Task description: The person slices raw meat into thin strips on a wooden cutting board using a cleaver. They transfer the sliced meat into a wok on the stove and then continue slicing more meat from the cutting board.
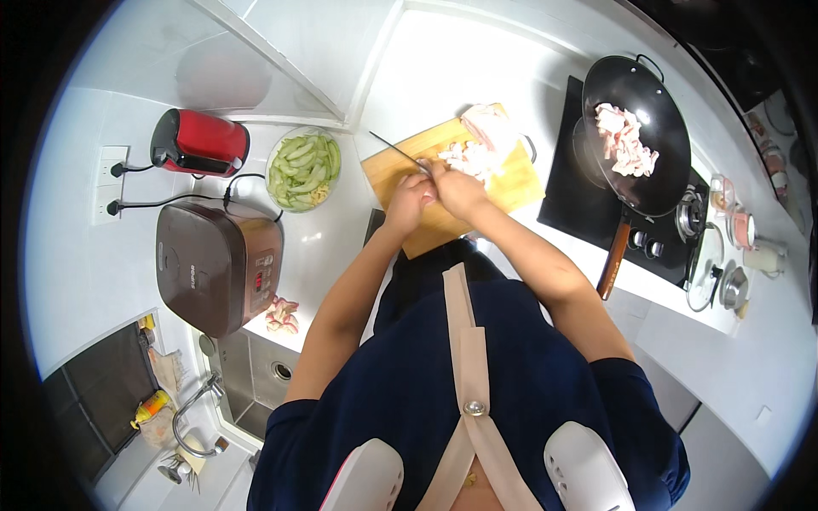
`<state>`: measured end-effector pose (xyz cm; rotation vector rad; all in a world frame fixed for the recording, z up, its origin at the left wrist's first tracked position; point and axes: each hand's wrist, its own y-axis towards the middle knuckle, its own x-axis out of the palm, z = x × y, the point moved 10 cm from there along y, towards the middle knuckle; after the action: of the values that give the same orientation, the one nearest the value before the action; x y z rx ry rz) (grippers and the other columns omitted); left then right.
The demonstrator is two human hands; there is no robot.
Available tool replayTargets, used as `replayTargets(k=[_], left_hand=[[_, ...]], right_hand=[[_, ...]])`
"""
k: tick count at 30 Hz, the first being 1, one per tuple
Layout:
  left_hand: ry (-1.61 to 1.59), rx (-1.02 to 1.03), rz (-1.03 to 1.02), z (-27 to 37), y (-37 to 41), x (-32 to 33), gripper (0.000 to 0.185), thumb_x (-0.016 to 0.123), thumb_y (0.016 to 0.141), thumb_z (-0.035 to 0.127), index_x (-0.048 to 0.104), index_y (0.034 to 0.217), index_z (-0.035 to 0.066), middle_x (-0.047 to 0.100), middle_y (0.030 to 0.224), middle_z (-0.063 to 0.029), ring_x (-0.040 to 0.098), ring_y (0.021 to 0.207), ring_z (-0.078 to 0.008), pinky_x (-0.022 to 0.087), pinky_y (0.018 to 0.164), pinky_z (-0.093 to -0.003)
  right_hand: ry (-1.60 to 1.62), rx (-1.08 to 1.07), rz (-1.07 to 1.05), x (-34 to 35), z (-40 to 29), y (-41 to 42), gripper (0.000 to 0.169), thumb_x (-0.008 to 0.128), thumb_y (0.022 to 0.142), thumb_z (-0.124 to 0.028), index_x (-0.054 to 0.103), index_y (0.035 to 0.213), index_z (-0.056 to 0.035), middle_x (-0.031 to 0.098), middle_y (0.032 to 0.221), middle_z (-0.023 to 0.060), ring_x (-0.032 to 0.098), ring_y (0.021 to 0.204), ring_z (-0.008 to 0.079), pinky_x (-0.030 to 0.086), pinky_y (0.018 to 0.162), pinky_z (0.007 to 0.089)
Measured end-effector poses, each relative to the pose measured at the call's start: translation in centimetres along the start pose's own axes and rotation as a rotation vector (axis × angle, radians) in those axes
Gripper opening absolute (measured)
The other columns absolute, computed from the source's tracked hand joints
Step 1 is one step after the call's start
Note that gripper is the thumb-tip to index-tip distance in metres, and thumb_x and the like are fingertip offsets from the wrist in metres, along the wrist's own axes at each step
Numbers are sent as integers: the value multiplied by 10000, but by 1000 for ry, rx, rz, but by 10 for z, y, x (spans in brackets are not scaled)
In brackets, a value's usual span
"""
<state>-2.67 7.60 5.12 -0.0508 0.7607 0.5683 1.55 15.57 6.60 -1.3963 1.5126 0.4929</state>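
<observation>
A wooden cutting board (447, 225) lies before me with both my hands over it. My right hand (457, 193) is closed around the handle of a kitchen knife (395, 148), whose dark blade points to the upper left. My left hand (411, 197) is close against it, fingers curled on a small pink piece of meat (429, 193), mostly hidden. Sliced raw meat (471, 160) lies on the board beyond my right hand, next to a larger slab of meat (487, 122). More raw slices (623, 140) lie in a black wok (664, 121) at the right.
The wok is over a black gas hob (569, 211), its wooden handle (615, 259) towards me. Left are a glass bowl of green slices (303, 167), a red appliance (208, 142), a rice cooker (211, 268) and a steel sink (239, 364). Jars (742, 230) stand far right.
</observation>
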Motion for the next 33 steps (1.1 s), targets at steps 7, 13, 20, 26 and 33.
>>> replayTargets(k=[7, 13, 20, 26, 33], left_hand=[[12, 30, 55, 9, -4, -6, 328, 709, 709, -9, 664, 1033, 13, 622, 1091, -107, 557, 1011, -325, 466, 886, -394], [30, 19, 96, 4, -15, -10, 316, 709, 712, -9, 654, 1023, -14, 623, 1092, -130, 565, 1025, -325, 477, 877, -388], [-2, 30, 29, -3, -8, -9, 314, 710, 712, 0, 656, 1020, -9, 626, 1116, -129, 566, 1023, -334, 482, 868, -393], [-40, -21, 38, -2, 0, -12, 290, 707, 718, 19, 662, 1005, 8, 641, 1074, -114, 573, 1000, -327, 482, 862, -392], [-100, -42, 17, -13, -9, -6, 271, 612, 746, -58, 667, 1007, -9, 632, 1107, -118, 565, 1026, -293, 536, 817, -344]], right_hand=[[88, 193, -8, -17, 55, -42, 367, 411, 893, -87, 473, 1251, -29, 661, 1009, 248, 640, 953, 396, 501, 814, 480], [-65, 53, -9, -31, 33, -62, 412, 417, 877, -67, 446, 1283, -3, 663, 923, 262, 665, 837, 389, 526, 724, 473], [-214, -7, -209, -47, 18, -93, 282, 419, 855, -32, 471, 1123, 37, 667, 881, 253, 672, 815, 384, 534, 682, 472], [-95, -121, -38, -32, 0, -46, 186, 398, 863, -26, 487, 1014, 37, 638, 980, 279, 651, 899, 403, 525, 755, 477], [-48, -77, -140, -4, 29, -59, 332, 414, 867, -36, 467, 1186, 39, 626, 1037, 293, 642, 921, 405, 515, 781, 478]])
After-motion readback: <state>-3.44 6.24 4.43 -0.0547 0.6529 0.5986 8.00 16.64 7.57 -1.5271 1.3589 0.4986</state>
